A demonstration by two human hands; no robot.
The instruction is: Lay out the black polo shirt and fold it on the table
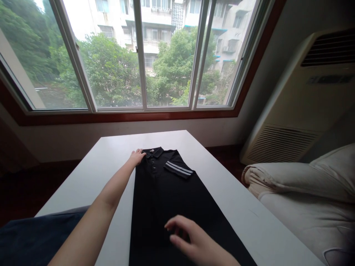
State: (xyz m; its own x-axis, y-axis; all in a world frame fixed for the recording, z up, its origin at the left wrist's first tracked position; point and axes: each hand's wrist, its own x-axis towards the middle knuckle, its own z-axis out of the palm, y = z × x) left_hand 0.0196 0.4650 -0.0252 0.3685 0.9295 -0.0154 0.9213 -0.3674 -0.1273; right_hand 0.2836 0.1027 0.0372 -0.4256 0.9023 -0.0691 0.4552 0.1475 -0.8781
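Observation:
A black polo shirt (166, 199) lies front up on the white table, its collar (155, 153) toward the window. Two light stripes cross its one visible sleeve (179, 169), on the right; no sleeve shows on the left, where the edge runs straight. My left hand (137, 157) reaches to the shoulder beside the collar and rests on the shirt's edge with fingers stretched out. Over the lower part of the shirt hovers my right hand (191, 236), its fingers curved, thumb apart, with nothing between them.
The white table (116, 147) narrows toward a wall under a wide window (144, 74). Dark blue cloth (36, 236) lies at the near left. To the right are a sofa with a pale cover (302, 199) and a standing air conditioner (305, 99).

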